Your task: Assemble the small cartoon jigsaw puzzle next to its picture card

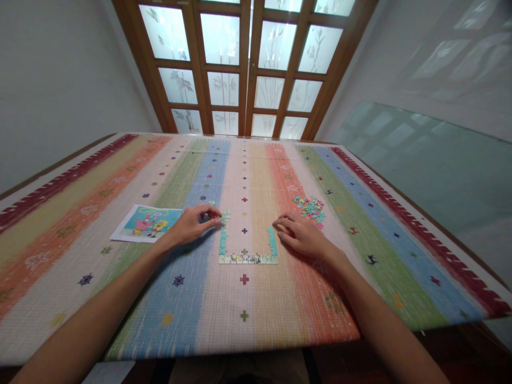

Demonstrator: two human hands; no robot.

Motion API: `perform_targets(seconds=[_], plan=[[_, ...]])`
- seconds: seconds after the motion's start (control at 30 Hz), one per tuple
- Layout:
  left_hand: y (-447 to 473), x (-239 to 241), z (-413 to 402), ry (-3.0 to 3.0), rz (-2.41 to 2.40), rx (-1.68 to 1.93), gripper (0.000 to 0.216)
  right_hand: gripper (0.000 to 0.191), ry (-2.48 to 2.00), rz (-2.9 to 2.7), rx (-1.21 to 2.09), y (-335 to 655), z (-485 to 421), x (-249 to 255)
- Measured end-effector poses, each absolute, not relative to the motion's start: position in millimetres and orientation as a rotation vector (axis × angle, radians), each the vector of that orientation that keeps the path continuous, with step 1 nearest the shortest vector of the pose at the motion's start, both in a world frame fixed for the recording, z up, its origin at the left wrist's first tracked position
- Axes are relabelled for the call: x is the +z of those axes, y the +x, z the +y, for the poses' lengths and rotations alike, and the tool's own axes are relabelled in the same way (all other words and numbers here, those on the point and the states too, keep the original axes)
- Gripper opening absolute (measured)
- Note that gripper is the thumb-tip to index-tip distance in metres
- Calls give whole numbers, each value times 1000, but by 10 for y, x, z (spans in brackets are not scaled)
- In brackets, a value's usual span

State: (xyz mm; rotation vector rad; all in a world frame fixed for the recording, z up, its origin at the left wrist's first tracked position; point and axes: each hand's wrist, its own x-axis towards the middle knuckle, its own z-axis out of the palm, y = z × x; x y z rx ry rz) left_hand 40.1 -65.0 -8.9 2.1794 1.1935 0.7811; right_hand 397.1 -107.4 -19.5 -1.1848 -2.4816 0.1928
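Note:
A partly joined jigsaw puzzle frame lies on the tablecloth, with a bottom row and two turquoise sides rising from it. At the top of its left side, the thumb and forefinger of my left hand are pinched together at a small puzzle piece. One more loose piece lies just beyond those fingers. My right hand rests by the top of the right side, fingers curled and tips together. Whatever those tips may hold is hidden. Behind that hand is a pile of loose puzzle pieces.
A printed picture sheet with cartoon figures lies left of my left hand. The striped tablecloth covers the table. Wooden doors with frosted panes stand beyond the far edge, and a glass panel leans at the right wall.

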Motion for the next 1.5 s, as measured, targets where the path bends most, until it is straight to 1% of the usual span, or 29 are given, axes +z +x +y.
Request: perform_targets(seconds=[0.27,0.5,0.6,0.7,0.93,1.27,1.5], plan=[[575,-185,-766,2315,1001,726,12,21,-1203,-2492,206,3969,-1080,-179],[544,-171,-782,2421,988,760,25,21,-1212,-2487,214,3971,-1083,-179],[539,-170,-798,2452,1007,760,28,21,-1214,-2490,211,3972,-1083,-178],[579,-209,-814,2488,1044,763,27,21,-1215,-2486,223,3968,-1085,-170],[722,-284,-848,2563,1109,725,15,24,-1210,-2476,245,3965,-1089,-162],[737,-307,-822,2622,1101,743,15,22,-1204,-2485,231,3970,-1082,-177],[674,-267,-796,2750,1028,726,22,24,-1206,-2480,227,3970,-1084,-178]])
